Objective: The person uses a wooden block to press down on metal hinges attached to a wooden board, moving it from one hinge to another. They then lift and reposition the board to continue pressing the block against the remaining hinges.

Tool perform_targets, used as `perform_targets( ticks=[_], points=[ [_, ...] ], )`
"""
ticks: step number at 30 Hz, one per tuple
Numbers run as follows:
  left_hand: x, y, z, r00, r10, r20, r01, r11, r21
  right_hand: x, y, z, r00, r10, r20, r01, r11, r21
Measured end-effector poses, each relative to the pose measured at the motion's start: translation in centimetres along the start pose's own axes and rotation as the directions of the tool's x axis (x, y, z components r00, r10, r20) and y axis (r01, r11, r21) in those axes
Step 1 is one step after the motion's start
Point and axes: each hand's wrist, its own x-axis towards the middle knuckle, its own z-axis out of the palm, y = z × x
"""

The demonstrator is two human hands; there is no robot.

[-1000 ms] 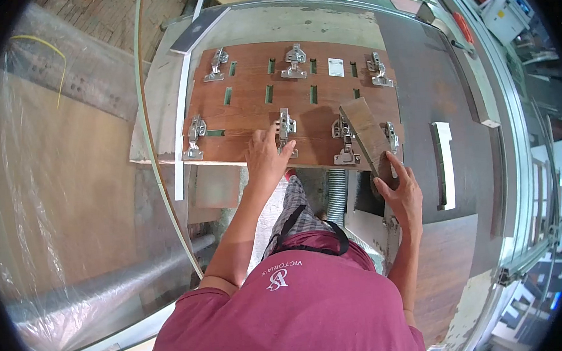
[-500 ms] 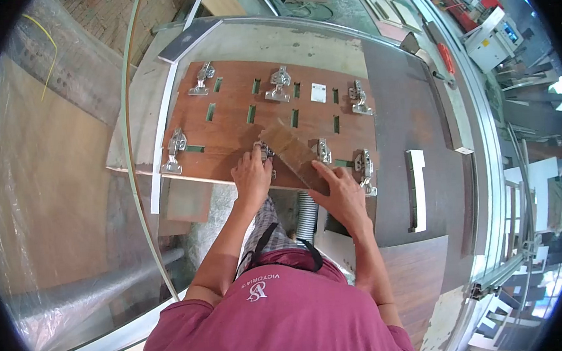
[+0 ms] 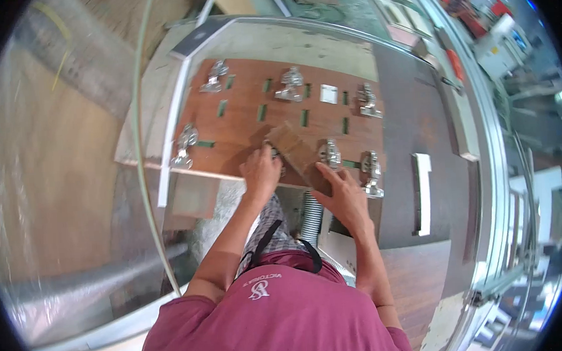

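Observation:
A reddish-brown wooden board [image 3: 223, 131] with several narrow slots lies in front of me, with metal cabinet hinges on it. Along its front edge, my left hand [image 3: 261, 172] has its fingers closed around a small metal hinge [image 3: 279, 164], which is mostly hidden by them. My right hand [image 3: 345, 200] grips the near end of a flat brown wooden strip [image 3: 296, 154]. The strip slants across the board, its far end close to my left fingertips. Just beyond my right fingers is another hinge [image 3: 329, 153], and one more hinge [image 3: 372, 173] sits to their right.
More hinges, such as one hinge [image 3: 289, 85] at the back, and a small white plate [image 3: 329, 94] are on the board. A white notched strip [image 3: 423, 194] lies on the dark panel [image 3: 403, 129] at right. A ribbed hose [image 3: 311, 215] runs below the front edge.
The whole view has shifted slightly, so the board appears farther right, with some blur. Both hands keep nearly the same hold, and the wooden strip stays slanted between them.

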Motion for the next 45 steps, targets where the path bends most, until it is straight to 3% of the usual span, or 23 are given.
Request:
perform_targets(
  ticks=[3, 5, 12, 14, 17, 20, 21, 24, 28, 31, 45],
  points=[
    [-0.3, 0.2, -0.6, 0.998, -0.021, 0.057, 0.022, 1.0, -0.021, 0.1, -0.2, 0.0, 1.0, -0.007, -0.007, 0.007, 1.0, -0.009],
    [-1.2, 0.3, -1.3, 1.0, -0.008, -0.018, 0.006, 0.996, -0.09, 0.0, -0.2, 0.3, 1.0, -0.012, -0.008, 0.012, 1.0, -0.003],
    [-3.2, -3.2, -8.8, 0.999, -0.042, -0.03, 0.034, 0.974, -0.224, -0.1, -1.8, -0.4, 0.999, 0.051, 0.001, -0.051, 0.999, 0.006],
    [-2.9, -6.1, -9.9, 0.959, -0.139, -0.246, 0.134, 0.99, -0.036, 0.3, -2.3, -0.3, 0.992, 0.122, 0.0, -0.122, 0.988, 0.094],
    [-1.6, -10.4, -11.4, 0.9, -0.293, -0.322, 0.298, 0.954, -0.033, 1.7, -5.8, -0.8, 0.992, 0.121, 0.02, -0.122, 0.989, 0.085],
    [-0.1, -13.6, -11.5, 0.887, -0.353, -0.297, 0.346, 0.935, -0.075, 3.4, -9.8, 0.0, 0.997, 0.044, 0.057, -0.048, 0.997, 0.063],
    [0.3, -14.0, -11.3, 0.884, -0.337, -0.323, 0.345, 0.938, -0.032, 4.1, -10.5, 0.7, 0.997, -0.032, 0.064, 0.029, 0.998, 0.048],
    [1.5, -15.4, -10.9, 0.908, -0.302, -0.29, 0.313, 0.95, -0.009, 5.8, -13.7, 1.9, 0.987, -0.08, 0.142, 0.078, 0.997, 0.016],
    [2.7, -16.4, -10.7, 0.928, -0.284, -0.241, 0.295, 0.955, 0.013, 7.5, -15.7, 4.7, 0.983, -0.133, 0.129, 0.137, 0.99, -0.019],
    [3.0, -17.1, -10.4, 0.919, -0.214, -0.33, 0.231, 0.973, 0.012, 8.4, -17.4, 5.8, 0.982, -0.082, 0.168, 0.086, 0.996, -0.02],
    [3.5, -17.7, -12.1, 0.975, -0.126, -0.184, 0.13, 0.991, 0.014, 9.9, -17.9, 8.8, 0.977, -0.06, 0.206, 0.06, 0.998, 0.01]
  ],
)
